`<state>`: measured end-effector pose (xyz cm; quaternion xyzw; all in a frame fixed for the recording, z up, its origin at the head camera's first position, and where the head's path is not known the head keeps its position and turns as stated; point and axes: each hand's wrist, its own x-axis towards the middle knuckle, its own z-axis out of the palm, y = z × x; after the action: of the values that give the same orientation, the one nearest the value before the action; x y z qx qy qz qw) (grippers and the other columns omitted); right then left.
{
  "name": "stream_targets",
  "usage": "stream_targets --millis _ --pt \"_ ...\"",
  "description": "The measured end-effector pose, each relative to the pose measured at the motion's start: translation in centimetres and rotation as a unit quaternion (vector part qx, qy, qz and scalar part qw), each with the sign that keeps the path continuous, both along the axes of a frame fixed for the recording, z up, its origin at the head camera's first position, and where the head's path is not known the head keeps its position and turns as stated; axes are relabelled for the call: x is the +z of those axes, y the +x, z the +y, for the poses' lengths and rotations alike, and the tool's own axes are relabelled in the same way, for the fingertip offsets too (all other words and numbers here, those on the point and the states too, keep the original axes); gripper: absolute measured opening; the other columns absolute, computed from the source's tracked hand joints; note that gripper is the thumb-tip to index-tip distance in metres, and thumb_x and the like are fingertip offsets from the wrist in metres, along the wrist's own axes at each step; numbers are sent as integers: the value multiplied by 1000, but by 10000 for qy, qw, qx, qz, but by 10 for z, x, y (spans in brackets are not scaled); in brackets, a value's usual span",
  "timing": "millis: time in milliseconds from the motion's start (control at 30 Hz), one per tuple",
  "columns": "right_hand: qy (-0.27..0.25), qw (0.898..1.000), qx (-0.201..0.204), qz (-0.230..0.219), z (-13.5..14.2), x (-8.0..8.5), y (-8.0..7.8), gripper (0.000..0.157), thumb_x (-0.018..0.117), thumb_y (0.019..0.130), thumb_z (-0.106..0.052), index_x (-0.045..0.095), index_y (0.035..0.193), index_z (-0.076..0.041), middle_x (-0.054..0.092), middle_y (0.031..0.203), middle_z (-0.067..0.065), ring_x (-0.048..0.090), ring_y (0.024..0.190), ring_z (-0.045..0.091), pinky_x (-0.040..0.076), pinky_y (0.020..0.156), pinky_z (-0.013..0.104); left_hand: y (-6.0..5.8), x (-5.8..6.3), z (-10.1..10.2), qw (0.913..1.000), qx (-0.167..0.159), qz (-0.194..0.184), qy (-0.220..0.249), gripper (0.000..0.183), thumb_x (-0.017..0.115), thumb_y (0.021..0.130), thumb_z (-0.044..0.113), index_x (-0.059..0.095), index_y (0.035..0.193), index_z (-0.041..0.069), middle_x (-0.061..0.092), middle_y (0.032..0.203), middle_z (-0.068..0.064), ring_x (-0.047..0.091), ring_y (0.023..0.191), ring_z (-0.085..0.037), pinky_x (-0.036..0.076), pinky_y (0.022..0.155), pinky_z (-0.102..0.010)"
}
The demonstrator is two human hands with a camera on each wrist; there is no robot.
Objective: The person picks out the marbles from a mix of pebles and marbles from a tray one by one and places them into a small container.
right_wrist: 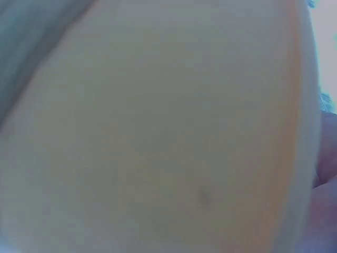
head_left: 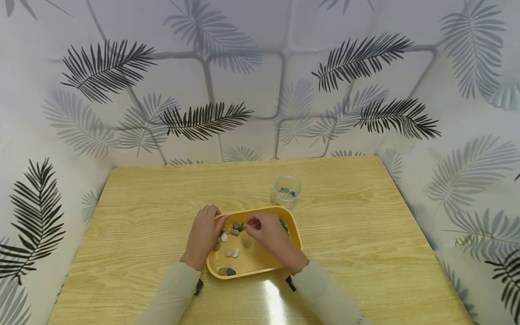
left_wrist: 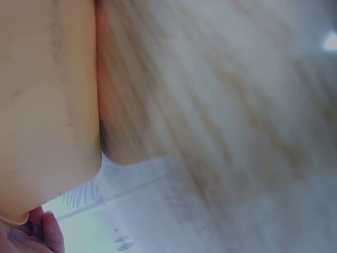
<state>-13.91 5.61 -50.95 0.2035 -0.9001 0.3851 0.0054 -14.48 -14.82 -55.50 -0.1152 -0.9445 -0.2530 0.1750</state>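
A yellow tray (head_left: 260,270) with rounded corners lies on the table, holding pebbles. At its far left corner my left hand (head_left: 204,232) grips the rim, the thumb on the inner side. The left wrist view has the tray's outer wall (left_wrist: 50,105) and the curled fingers (left_wrist: 51,232) at its rim. Inside the tray, my right hand (head_left: 268,230) pinches a small dark pebble (head_left: 242,226) between thumb and forefinger; the fingers partly hide it. White pebbles (head_left: 236,253), brown and dark ones (head_left: 230,271) lie about the tray. The right wrist view is blurred.
A clear round jar (head_left: 287,186) with several green and blue glass marbles stands just behind the tray's far right corner. The wooden table (head_left: 357,253) runs back to a leaf-patterned cloth (head_left: 260,90).
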Motion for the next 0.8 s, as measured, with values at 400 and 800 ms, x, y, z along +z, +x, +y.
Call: stream_targets --millis 400,800 --pt "-216 9970 -736 -68 53 19 -23 7 67 86 -16 67 91 -11 62 80 -5 58 71 6 49 64 22 0 2 0 10000 -20 6 60 20 63 90 24 54 92 6 48 80 -3 41 68 -17 39 60 -28" --pt "-35 9930 -1183 59 92 23 -45 13 65 88 -17 66 95 -6 63 84 2 60 75 14 51 69 30 0 2 0 10000 -58 -48 26 21 62 91 25 53 93 6 47 80 -3 41 68 -17 39 60 -28"
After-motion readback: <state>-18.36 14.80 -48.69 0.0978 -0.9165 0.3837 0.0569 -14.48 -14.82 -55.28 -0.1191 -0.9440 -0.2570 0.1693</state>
